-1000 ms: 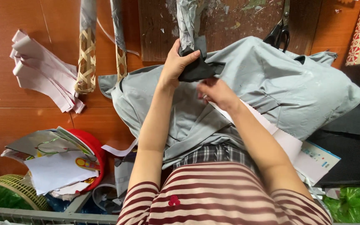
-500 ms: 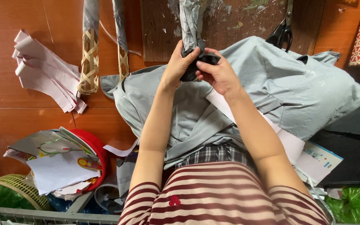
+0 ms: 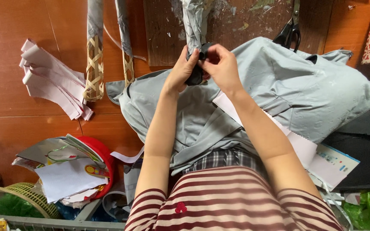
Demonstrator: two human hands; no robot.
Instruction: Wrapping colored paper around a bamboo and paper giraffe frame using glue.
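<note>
I see the grey garment (image 3: pixel 253 107) spread over my lap and the red floor, its sewing seemingly unfinished. A stack of pale fabric strips (image 3: pixel 52 83) lies at nine o'clock, scissors (image 3: pixel 291 30) at one o'clock. My left hand (image 3: pixel 184 70) and right hand (image 3: pixel 221 64) are pressed together at twelve o'clock, both pinching a small black piece (image 3: pixel 198 64) above the cloth.

The right hand (image 3: pixel 221 64) has risen to join the left hand (image 3: pixel 184 70) on the black piece (image 3: pixel 198 64).
</note>
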